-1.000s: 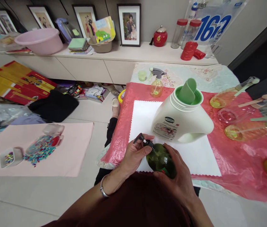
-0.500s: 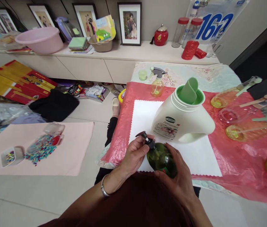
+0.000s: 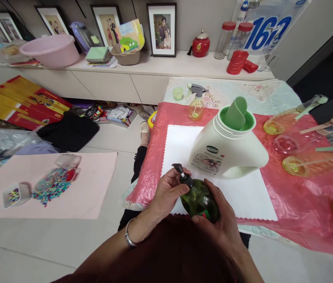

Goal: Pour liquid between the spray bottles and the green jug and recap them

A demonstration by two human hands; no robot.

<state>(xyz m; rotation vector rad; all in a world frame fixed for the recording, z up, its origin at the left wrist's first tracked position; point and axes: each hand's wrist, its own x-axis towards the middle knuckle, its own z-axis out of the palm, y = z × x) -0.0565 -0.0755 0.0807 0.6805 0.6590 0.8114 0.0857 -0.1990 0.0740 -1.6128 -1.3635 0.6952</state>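
Observation:
A dark green pump bottle is held close to me over the near edge of a white mat. My left hand is closed round its black pump head, fingers pinching the collar. My right hand wraps the bottle's body from the right and below. Just behind stands a large white detergent jug with an open green mouth and a green cap tilted in it.
A red plastic sheet covers the table. A small spray bottle stands at the back, clear glass bowls with spoons to the right. On the floor to the left lies a pink mat with coloured beads and small boxes.
The black pump head has turned under my left hand's fingers, its nozzle swinging from pointing left to more upright. The bottle has shifted slightly; my right hand keeps its hold.

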